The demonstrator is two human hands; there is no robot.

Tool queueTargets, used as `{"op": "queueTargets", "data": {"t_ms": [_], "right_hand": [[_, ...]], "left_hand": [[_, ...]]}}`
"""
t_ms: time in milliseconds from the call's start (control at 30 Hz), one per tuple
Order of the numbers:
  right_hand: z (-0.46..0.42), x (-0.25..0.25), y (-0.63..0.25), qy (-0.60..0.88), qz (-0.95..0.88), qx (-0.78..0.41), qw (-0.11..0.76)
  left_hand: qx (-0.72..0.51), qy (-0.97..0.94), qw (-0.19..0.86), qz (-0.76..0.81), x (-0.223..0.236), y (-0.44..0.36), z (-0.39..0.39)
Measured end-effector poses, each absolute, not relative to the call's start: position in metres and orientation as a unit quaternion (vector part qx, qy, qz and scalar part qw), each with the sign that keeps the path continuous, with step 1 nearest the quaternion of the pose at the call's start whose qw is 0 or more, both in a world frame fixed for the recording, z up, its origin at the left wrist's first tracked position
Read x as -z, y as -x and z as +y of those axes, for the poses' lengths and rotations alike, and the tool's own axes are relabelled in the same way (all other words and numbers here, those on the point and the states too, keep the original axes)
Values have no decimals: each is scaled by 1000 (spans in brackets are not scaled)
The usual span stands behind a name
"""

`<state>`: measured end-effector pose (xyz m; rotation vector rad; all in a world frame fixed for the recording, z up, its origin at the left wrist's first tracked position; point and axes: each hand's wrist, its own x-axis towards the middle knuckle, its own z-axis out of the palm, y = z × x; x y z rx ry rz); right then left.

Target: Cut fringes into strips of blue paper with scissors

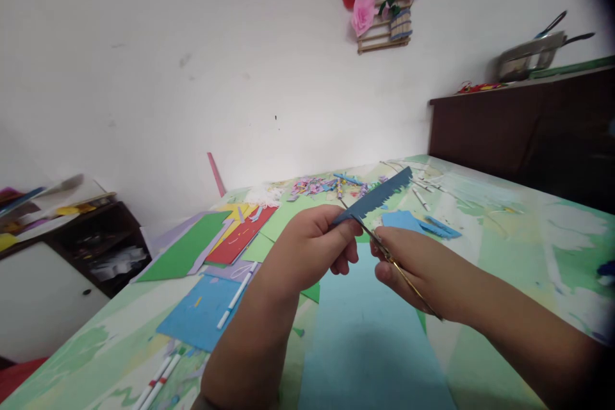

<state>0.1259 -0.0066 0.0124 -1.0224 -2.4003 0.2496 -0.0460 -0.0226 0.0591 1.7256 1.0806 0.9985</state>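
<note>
My left hand (321,238) pinches one end of a dark blue paper strip (379,195) that points up and away to the right. Its lower edge is cut into a jagged fringe. In my right hand (417,262) is a pair of scissors (394,262) with gold-coloured handles. The blades meet the strip close to my left fingertips, and some of the blade is hidden behind the strip. Beneath both hands lies a light blue sheet (369,339) on the table.
Coloured sheets, among them a green one (189,246) and a red one (243,235), lie to the left. Paper scraps (312,187) are heaped at the back. White-barrelled pens (161,384) rest front left. A dark cabinet (519,125) stands at the right.
</note>
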Motion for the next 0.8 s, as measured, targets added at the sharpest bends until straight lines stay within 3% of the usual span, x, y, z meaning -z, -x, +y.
{"op": "queueTargets", "data": {"t_ms": [800], "right_hand": [[-5,-23,-124,443,-866,-100,211]], "left_hand": [[-385,-693,416,445,-59,46,-23]]}}
